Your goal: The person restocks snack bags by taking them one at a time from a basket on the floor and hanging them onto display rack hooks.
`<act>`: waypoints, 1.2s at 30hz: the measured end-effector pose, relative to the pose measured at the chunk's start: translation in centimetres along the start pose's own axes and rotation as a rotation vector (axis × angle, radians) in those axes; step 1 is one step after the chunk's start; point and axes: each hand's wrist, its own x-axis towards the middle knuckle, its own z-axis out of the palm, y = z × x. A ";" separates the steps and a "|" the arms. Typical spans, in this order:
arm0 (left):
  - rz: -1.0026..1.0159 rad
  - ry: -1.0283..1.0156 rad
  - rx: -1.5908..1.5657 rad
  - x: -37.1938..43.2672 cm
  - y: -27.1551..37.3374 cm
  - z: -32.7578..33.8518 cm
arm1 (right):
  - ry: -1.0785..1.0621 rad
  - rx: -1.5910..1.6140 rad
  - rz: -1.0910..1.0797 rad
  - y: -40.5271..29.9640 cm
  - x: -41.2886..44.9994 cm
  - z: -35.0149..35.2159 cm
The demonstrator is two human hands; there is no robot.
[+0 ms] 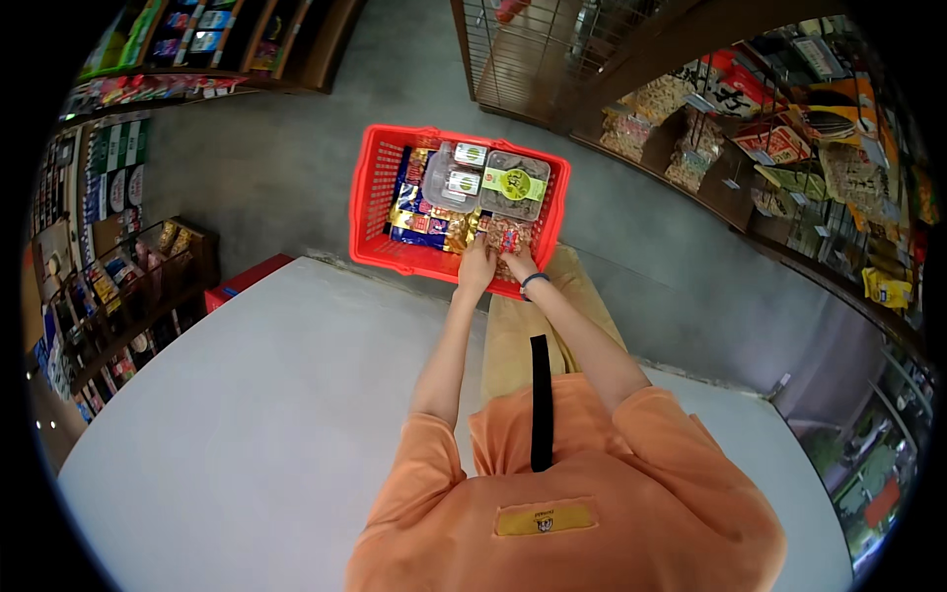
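A red plastic shopping basket [556, 214] stands before me with packaged foods in it. Both of my hands reach in over its near side. My right hand [521, 265], with a dark blue band at the wrist, is at a clear bag of nuts [514, 231] with a red label; its fingertips are partly hidden. Close beside it, my left hand [477, 265] is at the edge of blue-and-gold snack packets [422, 222]; its grip is hard to make out. Farther back lie a clear plastic box with a green label [516, 186] and a clear plastic container [442, 185] with white-labelled tops.
Shelves with bagged snacks [769, 148] run along the right, beside a wire rack [533, 52]. More goods fill a display shelf [133, 274] on the left. A white surface [281, 414] lies behind and beside me, above a grey floor [259, 170].
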 end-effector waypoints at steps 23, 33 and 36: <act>-0.313 -0.157 0.045 2.8 -4.8 -0.3 | -0.006 -0.177 -0.156 2.1 0.9 -0.8; -0.311 -0.316 -0.517 -3.0 2.0 -5.9 | 0.000 -0.194 -0.138 0.7 0.9 -2.8; -0.296 -0.339 -0.606 -5.9 4.0 -8.2 | -0.165 -0.014 -0.160 -1.8 -3.3 -2.1</act>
